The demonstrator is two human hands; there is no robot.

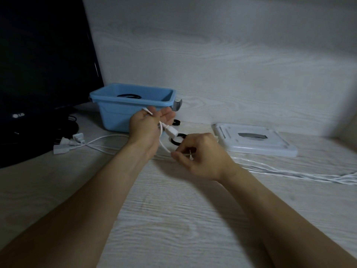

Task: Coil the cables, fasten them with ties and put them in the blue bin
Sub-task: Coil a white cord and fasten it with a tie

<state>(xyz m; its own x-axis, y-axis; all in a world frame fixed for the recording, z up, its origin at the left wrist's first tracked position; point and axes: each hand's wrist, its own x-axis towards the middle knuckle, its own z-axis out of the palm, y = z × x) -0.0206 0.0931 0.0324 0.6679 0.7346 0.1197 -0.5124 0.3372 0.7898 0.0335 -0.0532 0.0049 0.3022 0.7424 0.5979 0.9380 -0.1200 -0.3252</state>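
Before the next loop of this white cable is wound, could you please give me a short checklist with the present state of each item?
1. Left hand holds the cable end: ok, the connector hangs from its palm.
2. Right hand has the run: ok, its fingers pinch the cable just above the table.
3. Slack free to pull in: cannot tell, the strands run off the right edge.
4. Tie within reach: ok, a black tie lies behind the right hand.
5. Bin open and near: ok, a dark coil is already inside.
6. Other cables clear: not ok, the plugs trail a cord under the left wrist.
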